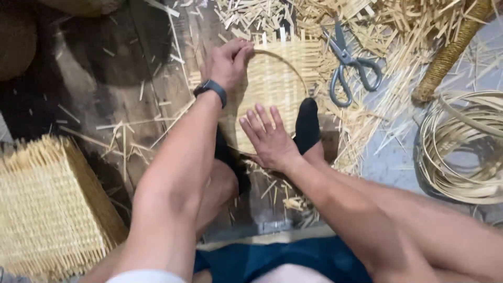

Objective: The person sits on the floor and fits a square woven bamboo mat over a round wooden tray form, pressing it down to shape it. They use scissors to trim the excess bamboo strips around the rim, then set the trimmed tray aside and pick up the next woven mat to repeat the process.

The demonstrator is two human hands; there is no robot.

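Note:
A flat woven bamboo mat (272, 84) lies on the floor, with a thin bamboo hoop (294, 71) laid on top of it. My left hand (229, 63), with a dark watch on the wrist, pinches the hoop at its far left edge. My right hand (270, 139) presses flat on the near part of the mat, fingers spread. A foot in a black sock (307, 126) rests on the mat's right side, and another dark sock (226, 154) shows beside my left forearm.
Grey scissors (348, 65) lie to the right of the mat among loose bamboo offcuts (398, 31). A coil of bamboo strips (463, 149) sits at the right. A stack of woven mats (47, 209) is at lower left. A rope-wrapped stick (450, 52) leans at upper right.

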